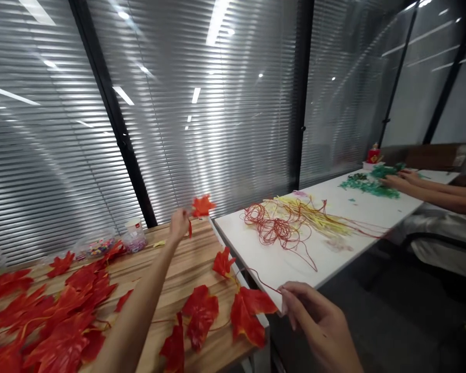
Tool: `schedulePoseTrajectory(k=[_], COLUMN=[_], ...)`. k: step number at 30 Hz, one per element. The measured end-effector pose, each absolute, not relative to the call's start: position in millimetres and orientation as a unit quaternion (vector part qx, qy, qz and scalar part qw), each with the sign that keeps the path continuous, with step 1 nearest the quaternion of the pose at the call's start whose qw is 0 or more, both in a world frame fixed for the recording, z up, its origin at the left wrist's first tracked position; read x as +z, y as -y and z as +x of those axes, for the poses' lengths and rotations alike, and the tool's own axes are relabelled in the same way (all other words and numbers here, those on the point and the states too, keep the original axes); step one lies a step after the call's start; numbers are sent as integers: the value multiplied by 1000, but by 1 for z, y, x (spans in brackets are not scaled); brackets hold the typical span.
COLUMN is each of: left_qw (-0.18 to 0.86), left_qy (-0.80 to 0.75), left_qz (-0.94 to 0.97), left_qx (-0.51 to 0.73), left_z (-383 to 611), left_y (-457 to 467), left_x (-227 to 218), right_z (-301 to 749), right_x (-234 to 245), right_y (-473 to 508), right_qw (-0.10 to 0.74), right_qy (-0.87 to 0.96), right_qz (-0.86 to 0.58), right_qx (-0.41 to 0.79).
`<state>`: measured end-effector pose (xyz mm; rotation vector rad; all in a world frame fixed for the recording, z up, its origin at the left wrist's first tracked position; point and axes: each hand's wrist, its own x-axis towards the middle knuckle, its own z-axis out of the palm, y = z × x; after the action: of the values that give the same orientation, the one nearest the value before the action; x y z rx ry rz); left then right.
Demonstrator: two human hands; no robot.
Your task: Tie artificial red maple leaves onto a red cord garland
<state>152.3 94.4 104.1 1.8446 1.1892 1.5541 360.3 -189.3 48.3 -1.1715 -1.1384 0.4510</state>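
My left hand (179, 224) is reached out over the far edge of the wooden table, its fingers closed at an orange-red artificial maple leaf (203, 205). A small red piece hangs just below those fingers. Nearer to me, my right hand (316, 318) pinches a thin dark-red cord (262, 282) between thumb and fingers. The cord runs left to a string of red maple leaves (252, 313) by the table edge. Another red leaf (200, 313) lies left of these, with cord showing beside it.
Many red leaves (68, 311) cover the left of the wooden table (178, 259). Bags of beads (101, 246) and a paper cup (134, 225) stand behind. On the white table (233, 228) lie coiled red cord (274, 225) and yellow strips (326, 220). Another person's hands (402, 181) handle green material.
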Motion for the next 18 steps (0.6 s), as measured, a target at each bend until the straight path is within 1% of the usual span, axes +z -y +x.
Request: schedulePoseTrajectory(k=[3,5,6,8,10,13,15,18], left_qw=[169,160,174,195,214,328,360,415], left_qy=[-432,-414,-384,-365,-423,-442,-436,-422], left_qz=[644,649,657,644,627,594,578,561], left_qx=[608,618,625,643,619,586,588,579], left_z=[129,114,108,97,94,104,113,123], left_y=[-59,-16,10,68,123,176,190,196], left_x=[152,170,174,171,158,132,121,121], right_z=[355,347,341,326,308,285,274,265], right_x=[55,61,65,75,85,100,107,116], right_y=[194,198,200,203,206,212,215,218], right_qw=[637,615,604,578,552,527,530,572], right_qy=[561,599,618,657,693,726,731,704], right_qz=[-500,-486,-476,-452,-423,-381,-358,-351], right_qx=[174,164,162,170,189,223,237,230])
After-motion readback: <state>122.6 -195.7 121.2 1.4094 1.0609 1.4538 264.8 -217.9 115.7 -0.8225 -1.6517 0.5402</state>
